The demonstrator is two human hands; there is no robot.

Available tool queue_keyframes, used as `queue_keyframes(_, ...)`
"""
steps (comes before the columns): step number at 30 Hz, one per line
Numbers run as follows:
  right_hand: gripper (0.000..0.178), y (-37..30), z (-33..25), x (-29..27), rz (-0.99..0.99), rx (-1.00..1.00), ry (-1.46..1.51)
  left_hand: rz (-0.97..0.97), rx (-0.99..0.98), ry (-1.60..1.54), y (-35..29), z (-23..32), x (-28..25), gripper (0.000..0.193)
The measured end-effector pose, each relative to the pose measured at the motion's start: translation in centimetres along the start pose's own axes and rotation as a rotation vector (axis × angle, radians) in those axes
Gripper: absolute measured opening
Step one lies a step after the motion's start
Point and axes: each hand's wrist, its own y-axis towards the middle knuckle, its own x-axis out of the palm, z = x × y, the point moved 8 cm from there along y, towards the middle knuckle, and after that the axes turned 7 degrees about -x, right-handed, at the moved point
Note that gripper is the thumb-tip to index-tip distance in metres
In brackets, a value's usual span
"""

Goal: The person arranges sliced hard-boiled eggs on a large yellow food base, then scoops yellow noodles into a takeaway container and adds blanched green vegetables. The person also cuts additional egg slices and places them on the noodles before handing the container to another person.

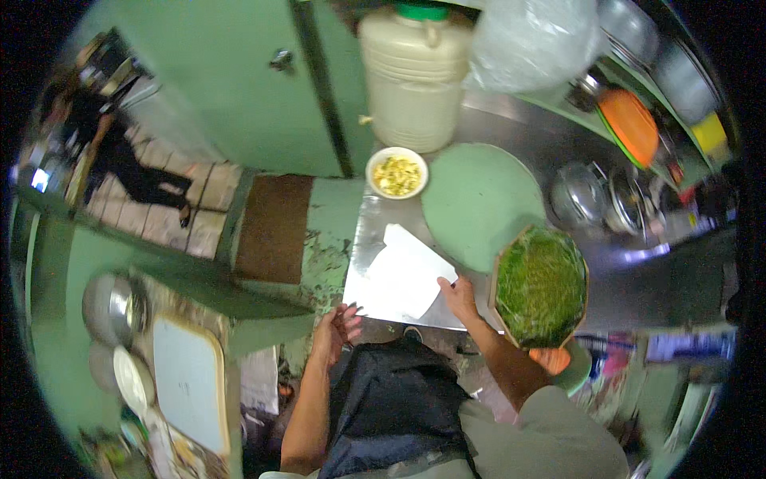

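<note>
A white sheet (403, 275), perhaps paper or thin plastic, lies on the near left part of the metal counter (365, 219). My right hand (459, 298) pinches the sheet's right corner, thumb on top. My left hand (343, 323) is held just off the counter's front left corner, empty, its fingers apart and slightly curled. Behind the sheet sits a white bowl (372, 182) of chopped yellow and white food. A round pale green board (483, 203) lies beside the bowl. To the right of my right hand stands an octagonal tray heaped with shredded green leaves (541, 286).
A beige water jug (415, 88) with a green lid stands at the back, beside a clear plastic bag (535, 44). Steel pots (578, 194) fill the right. A shelf with an orange basin (629, 124) hangs above. At left are a white tray (187, 383) and a distant person (136, 152).
</note>
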Motion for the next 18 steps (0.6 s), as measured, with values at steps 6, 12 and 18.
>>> queue_keyframes(6,0.024,-1.7,-15.2,4.6,-0.395,-0.481,0.192,0.229,0.034,-0.471,-9.9,-4.8,-5.8,0.077)
queue_keyframes(12,0.016,-10.0,-33.7,6.3,-1.082,-0.702,0.318,-0.015,0.027,-0.633,-19.3,-3.1,2.1,0.097)
queue_keyframes(18,0.018,-31.9,-49.6,6.7,-1.575,-1.129,0.427,-0.533,0.222,-0.679,-40.0,0.3,11.2,0.095)
